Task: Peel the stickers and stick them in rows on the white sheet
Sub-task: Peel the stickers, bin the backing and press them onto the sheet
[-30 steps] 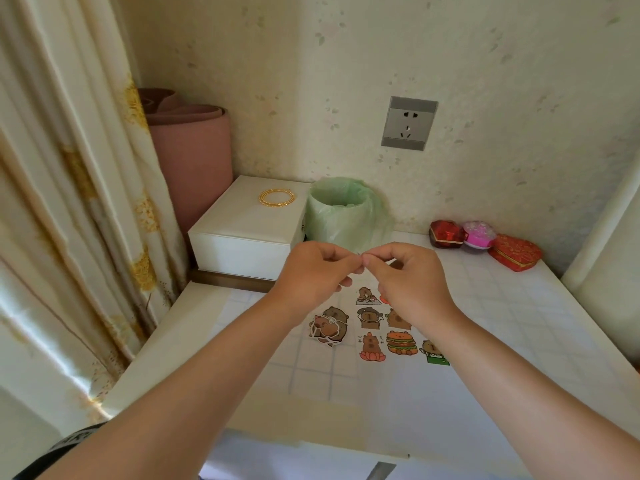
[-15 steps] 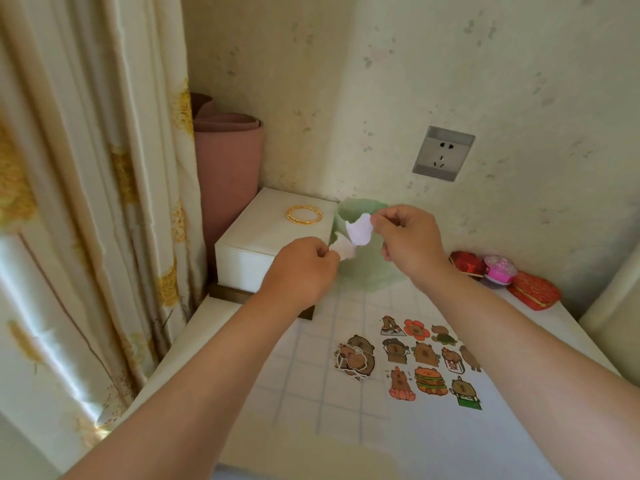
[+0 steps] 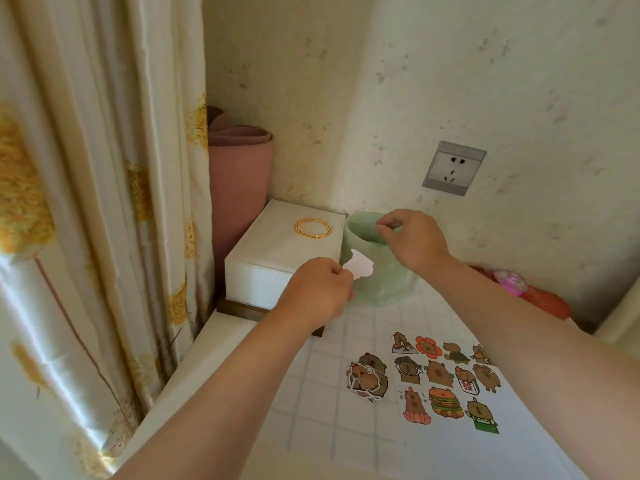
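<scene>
— Where does everything stand?

— Biggest first: the tabletop [image 3: 322, 417] with its grid cover. On it to the right is the white sheet [image 3: 450, 455], carrying three rows of cartoon stickers [image 3: 446, 375]. Behind, against the wall, stands the green-lined bin [image 3: 381, 282]. Just left of the sheet lies the pile of unpeeled stickers [image 3: 367, 377].

— And the hands?

— The right hand [image 3: 412, 240] is over the bin's mouth, thumb and forefinger curled together. I cannot tell whether that grip has anything in it. The left hand [image 3: 318, 292] is in front of the bin, its grip pinching the peeled sticker [image 3: 360, 268] by one edge, white side towards the camera.

— So what is the step?

— Getting rid of the backing, I'd judge, then placing the sticker. To do it well, let go right above the opening so the scrap falls inside. Keep the left pinch on the very edge, so little skin meets the sticky side and the sticker doesn't fold on itself. Then bring it down to the next free spot in line with the rows, set one edge first and smooth across.

— What's different from half a second ago?

— Then both hands were close together before the bin, each with a white piece. Now the right hand has gone back over the bin and its piece no longer shows. The left hand keeps its sticker.
</scene>
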`<state>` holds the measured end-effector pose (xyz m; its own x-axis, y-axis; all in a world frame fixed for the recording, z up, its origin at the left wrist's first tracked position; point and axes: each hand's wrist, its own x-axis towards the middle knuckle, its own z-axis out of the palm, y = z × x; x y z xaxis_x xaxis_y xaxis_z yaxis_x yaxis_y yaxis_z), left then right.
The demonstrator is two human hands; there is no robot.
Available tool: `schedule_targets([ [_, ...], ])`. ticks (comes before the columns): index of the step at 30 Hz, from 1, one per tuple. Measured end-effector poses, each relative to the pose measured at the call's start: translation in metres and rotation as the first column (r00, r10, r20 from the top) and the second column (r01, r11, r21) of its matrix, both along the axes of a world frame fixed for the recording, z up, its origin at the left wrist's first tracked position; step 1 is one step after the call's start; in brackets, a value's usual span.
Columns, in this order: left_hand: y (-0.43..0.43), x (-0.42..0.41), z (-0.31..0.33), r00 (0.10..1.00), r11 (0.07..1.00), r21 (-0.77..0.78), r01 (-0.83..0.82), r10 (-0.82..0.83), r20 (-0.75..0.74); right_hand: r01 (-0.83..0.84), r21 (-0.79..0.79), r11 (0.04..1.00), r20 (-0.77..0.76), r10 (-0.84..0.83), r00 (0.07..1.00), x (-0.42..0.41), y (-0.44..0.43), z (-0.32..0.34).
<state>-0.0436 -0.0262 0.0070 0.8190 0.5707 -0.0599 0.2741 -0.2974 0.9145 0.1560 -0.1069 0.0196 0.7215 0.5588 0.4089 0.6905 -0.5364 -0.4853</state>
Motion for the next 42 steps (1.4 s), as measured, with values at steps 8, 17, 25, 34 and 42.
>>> schedule_targets([
  [8,-0.028,0.008,0.004,0.999,0.951,-0.306,0.038,-0.048,-0.024,-0.378,0.011,0.926,0.158,0.372,0.915,-0.066,-0.086,-0.003],
  [17,-0.065,0.023,-0.003,0.976,0.856,-0.503,0.119,-0.194,-0.098,-0.348,-0.02,0.937,0.253,0.341,0.905,-0.069,-0.135,-0.029],
  [25,-0.077,0.033,-0.008,0.943,0.68,-0.712,0.174,-0.322,-0.078,-0.279,-0.023,0.96,0.229,0.276,0.933,-0.061,-0.153,-0.037],
  [34,-0.086,0.045,-0.023,0.997,0.985,0.17,0.03,-0.041,0.065,-0.102,0.206,0.973,-0.619,0.21,0.757,-0.06,-0.165,-0.03],
  [42,-0.097,0.053,-0.027,0.964,0.934,0.264,0.24,-0.261,0.047,-0.111,0.131,0.985,-0.641,0.17,0.748,-0.057,-0.177,-0.03],
])
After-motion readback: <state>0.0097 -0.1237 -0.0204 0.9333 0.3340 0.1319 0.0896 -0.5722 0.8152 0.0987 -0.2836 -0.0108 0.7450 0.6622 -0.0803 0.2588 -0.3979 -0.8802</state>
